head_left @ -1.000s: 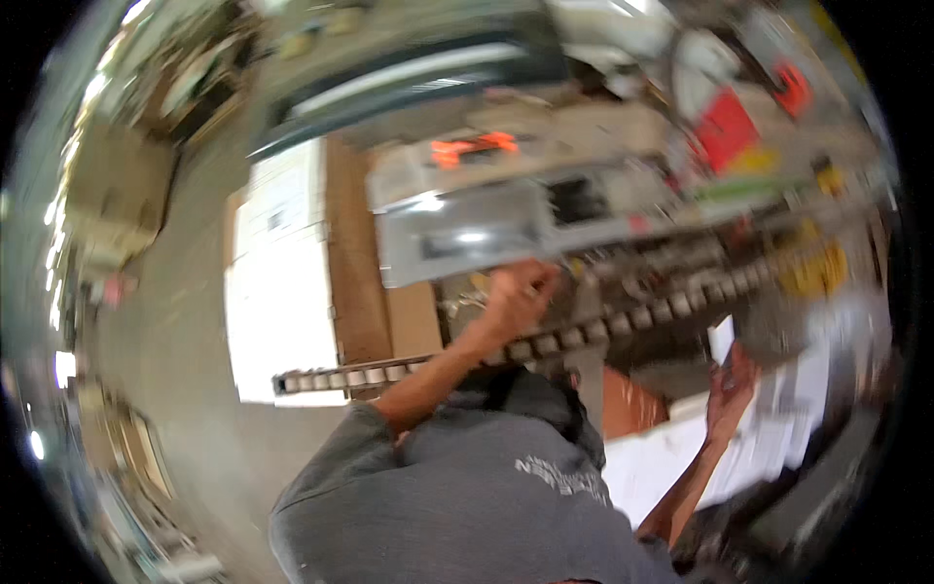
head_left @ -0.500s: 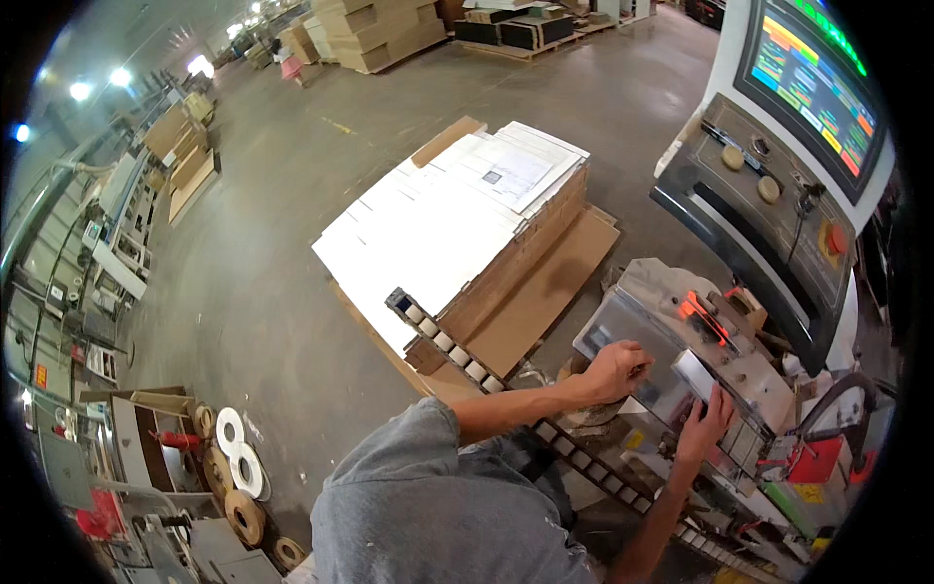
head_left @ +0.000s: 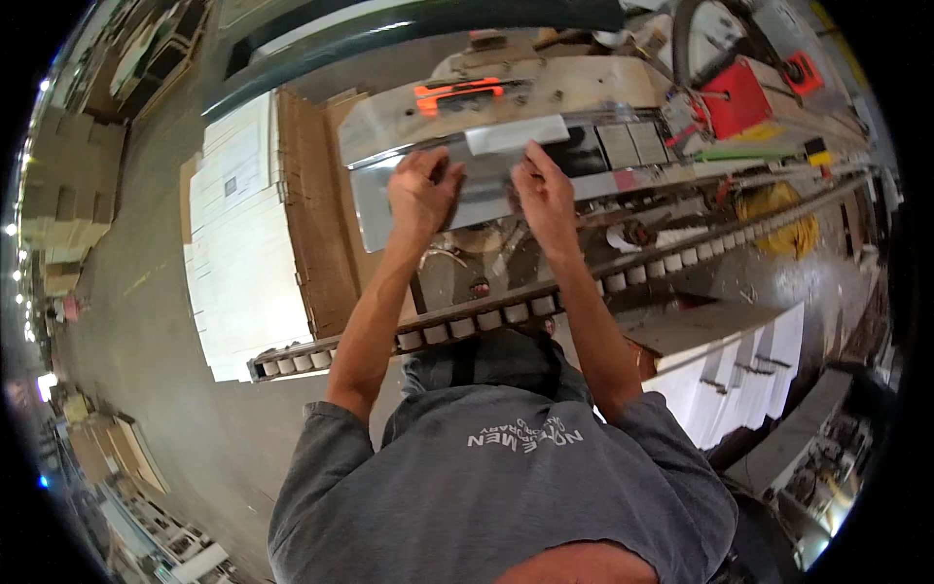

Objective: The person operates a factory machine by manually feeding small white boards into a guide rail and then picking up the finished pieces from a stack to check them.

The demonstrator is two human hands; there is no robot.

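Landmark: the glossy grey plate (head_left: 373, 204), set in front of the torso; all places are given from it.
White piece: a white strip (head_left: 516, 135) is seen at the far edge of the grey plate, over its right half; whether it is laid flat or slightly lifted cannot be told.
Long axis: aligned left to right, roughly along the plate's far edge, right end a little farther from the body.
Right hand: the right hand (head_left: 547, 188) is held over the plate's right part, fingers bent; the strip's near edge is overlapped by a fingertip, right of the strip's middle. Whether it is gripped or only touched cannot be told.
Left hand: the left hand (head_left: 420, 192) is held over the plate's left part, fingers curled; nothing is seen in it, but the palm is hidden.
Nearer hand: the right; from it the strip is placed just beyond the fingertips and leftward. From the left hand it is placed beyond and to the right, apart.
Beyond plate: an orange-and-black tool (head_left: 457, 95) is borne on the worktop (head_left: 584, 83).
Near side of plate: a roller rail (head_left: 461, 329) is seen.
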